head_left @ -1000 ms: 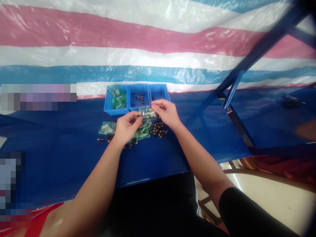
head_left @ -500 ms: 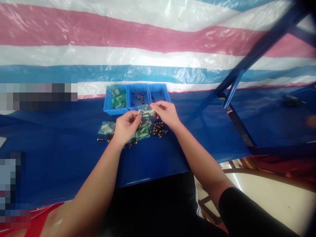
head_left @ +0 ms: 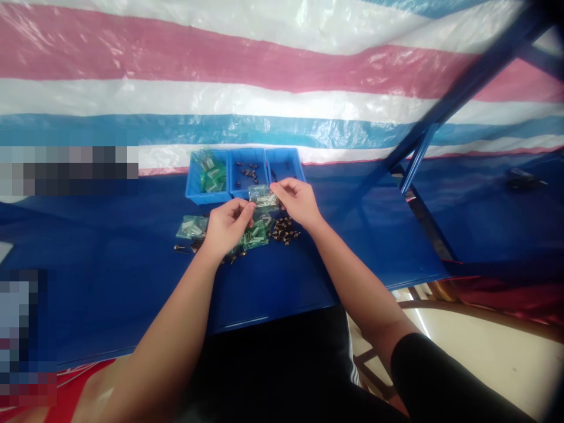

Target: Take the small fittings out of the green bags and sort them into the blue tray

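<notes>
Between my two hands is a small clear plastic bag (head_left: 264, 198) with pale, rod-like metal pieces in it. My left hand (head_left: 230, 226) pinches its lower left corner. At the upper right edge, my right hand (head_left: 297, 201) grips it between thumb and fingers. Under the hands, several green-tinted bags (head_left: 255, 235) of similar pieces lie on the blue table. Another such bag (head_left: 191, 227) rests left of my left hand. A heap of dark, brass-coloured screw-like parts (head_left: 284, 230) lies below my right hand; more are partly hidden behind my left wrist.
Three blue bins stand side by side behind my hands: the left bin (head_left: 190, 191) holds green bags, the middle bin (head_left: 235, 192) dark screw-like parts, the right bin (head_left: 282, 154) a few dark pieces. A blue metal frame (head_left: 416, 158) rises at the right. Striped plastic sheeting hangs behind.
The bag between my hands has tilted, so more of its face and the pieces in it show. Both hands keep nearly the same place and grip.
</notes>
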`<state>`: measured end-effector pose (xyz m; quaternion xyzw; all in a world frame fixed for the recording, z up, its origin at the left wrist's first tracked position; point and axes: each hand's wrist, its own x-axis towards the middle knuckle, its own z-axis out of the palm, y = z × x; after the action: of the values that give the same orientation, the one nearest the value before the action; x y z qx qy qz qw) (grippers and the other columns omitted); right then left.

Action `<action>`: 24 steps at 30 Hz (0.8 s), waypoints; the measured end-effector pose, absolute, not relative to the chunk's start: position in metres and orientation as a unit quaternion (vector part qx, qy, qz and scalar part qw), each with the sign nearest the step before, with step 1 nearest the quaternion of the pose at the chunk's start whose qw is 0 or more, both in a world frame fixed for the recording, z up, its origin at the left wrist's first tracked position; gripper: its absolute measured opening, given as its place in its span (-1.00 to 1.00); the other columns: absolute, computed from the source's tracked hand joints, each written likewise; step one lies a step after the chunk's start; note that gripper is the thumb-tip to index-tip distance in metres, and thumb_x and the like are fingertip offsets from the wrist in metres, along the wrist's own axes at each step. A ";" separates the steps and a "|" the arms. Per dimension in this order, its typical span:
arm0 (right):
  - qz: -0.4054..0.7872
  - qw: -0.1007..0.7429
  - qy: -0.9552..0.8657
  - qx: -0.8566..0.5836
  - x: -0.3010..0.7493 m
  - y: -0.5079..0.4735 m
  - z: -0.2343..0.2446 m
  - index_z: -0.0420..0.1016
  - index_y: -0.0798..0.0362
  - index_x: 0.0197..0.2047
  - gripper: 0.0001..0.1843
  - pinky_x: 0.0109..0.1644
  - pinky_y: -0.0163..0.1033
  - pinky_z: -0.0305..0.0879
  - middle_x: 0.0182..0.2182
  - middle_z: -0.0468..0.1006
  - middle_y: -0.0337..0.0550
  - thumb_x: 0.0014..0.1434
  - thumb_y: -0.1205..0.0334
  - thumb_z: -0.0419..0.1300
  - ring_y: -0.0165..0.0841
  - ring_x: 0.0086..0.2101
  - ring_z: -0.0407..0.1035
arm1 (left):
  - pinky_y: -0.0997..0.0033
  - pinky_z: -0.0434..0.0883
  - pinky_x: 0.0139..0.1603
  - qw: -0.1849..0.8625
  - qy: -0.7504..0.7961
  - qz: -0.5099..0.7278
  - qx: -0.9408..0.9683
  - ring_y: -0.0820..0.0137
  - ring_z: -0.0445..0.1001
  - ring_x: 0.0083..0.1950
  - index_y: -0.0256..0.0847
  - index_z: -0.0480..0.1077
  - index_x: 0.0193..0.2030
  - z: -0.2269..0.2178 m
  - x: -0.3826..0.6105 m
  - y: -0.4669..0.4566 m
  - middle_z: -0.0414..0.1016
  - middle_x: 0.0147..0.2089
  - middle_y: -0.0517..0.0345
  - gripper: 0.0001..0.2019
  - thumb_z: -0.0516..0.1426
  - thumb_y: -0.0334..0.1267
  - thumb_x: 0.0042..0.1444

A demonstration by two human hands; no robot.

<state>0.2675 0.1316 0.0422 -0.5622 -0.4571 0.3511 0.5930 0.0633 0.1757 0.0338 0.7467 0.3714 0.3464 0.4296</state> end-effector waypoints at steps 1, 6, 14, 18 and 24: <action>0.347 0.589 -0.463 -0.564 0.268 0.131 0.042 0.54 0.04 -0.35 -0.46 -0.40 -0.28 0.29 -0.55 0.53 -0.28 0.11 -0.33 0.39 -0.46 -0.55 0.32 | 0.47 0.33 -0.43 0.428 0.372 0.348 0.747 0.46 0.40 -0.50 -0.19 0.46 -0.33 0.034 0.063 0.176 0.50 -0.51 0.18 -0.68 0.18 -0.02 0.37; 0.330 0.564 -0.494 -0.574 0.268 0.128 0.040 0.49 0.01 -0.36 -0.46 -0.31 -0.26 0.31 -0.54 0.52 -0.26 0.22 -0.34 0.29 -0.41 -0.49 0.38 | 0.44 0.33 -0.42 0.422 0.373 0.351 0.748 0.43 0.42 -0.49 -0.17 0.43 -0.32 0.033 0.064 0.176 0.49 -0.51 0.18 -0.68 0.17 0.01 0.37; 0.298 0.583 -0.488 -0.577 0.268 0.129 0.043 0.54 0.02 -0.37 -0.44 -0.31 -0.26 0.27 -0.49 0.48 -0.27 0.16 -0.37 0.32 -0.42 -0.45 0.30 | 0.44 0.32 -0.44 0.425 0.368 0.362 0.744 0.43 0.40 -0.51 -0.18 0.49 -0.32 0.033 0.063 0.176 0.48 -0.53 0.17 -0.67 0.21 0.03 0.33; 0.283 0.608 -0.478 -0.567 0.268 0.129 0.043 0.59 0.03 -0.36 -0.48 -0.34 -0.26 0.24 -0.53 0.45 -0.28 0.14 -0.32 0.37 -0.43 -0.48 0.26 | 0.46 0.38 -0.42 0.441 0.371 0.382 0.722 0.44 0.46 -0.50 -0.20 0.56 -0.18 0.031 0.065 0.177 0.50 -0.52 0.18 -0.71 0.24 0.00 0.31; 0.333 0.592 -0.461 -0.571 0.266 0.127 0.045 0.58 0.01 -0.33 -0.46 -0.39 -0.28 0.28 -0.56 0.48 -0.28 0.16 -0.35 0.34 -0.44 -0.53 0.31 | 0.45 0.46 -0.42 0.463 0.377 0.397 0.697 0.43 0.51 -0.50 -0.24 0.58 -0.14 0.031 0.067 0.176 0.54 -0.48 0.15 -0.71 0.27 -0.02 0.27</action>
<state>0.2658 0.1270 0.0450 -0.5707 -0.4609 0.3335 0.5922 0.0672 0.1759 0.0310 0.6974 0.3772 0.3968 0.4626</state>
